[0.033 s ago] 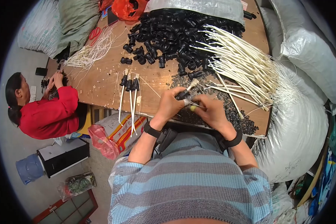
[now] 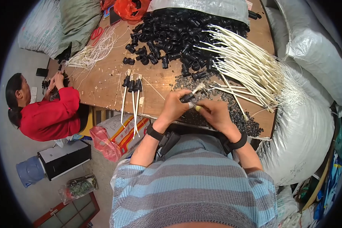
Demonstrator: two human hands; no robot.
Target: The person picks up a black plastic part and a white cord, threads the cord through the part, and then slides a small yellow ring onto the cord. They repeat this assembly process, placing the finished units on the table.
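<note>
Near the table's front edge, my left hand [image 2: 173, 107] closes round a black plastic socket [image 2: 186, 98]. A frayed cream wire end [image 2: 198, 88] sticks out of its upper end. My right hand [image 2: 217, 114] is pinched close against the socket's lower end; what its fingertips grip is hidden. Pale finger covers show on both hands' fingertips. To the left lie several black sockets [image 2: 132, 86] with cream sleeved wires [image 2: 135, 114] hanging over the edge. Right of my hands, small dark pieces [image 2: 251, 125] are scattered beside a large bundle of cream sleeved wires [image 2: 241, 68].
A heap of black sockets [image 2: 178, 36] covers the table's far middle. Red scissors [image 2: 97, 34] and thin white wires [image 2: 102, 47] lie far left. Another person in a red sleeve [image 2: 68, 100] works at the left end. White sacks [image 2: 300, 133] crowd the right side.
My right hand's fingers have drawn in tighter at the socket's lower end, and the thin strands seen between my hands no longer show. The socket has tilted slightly.
</note>
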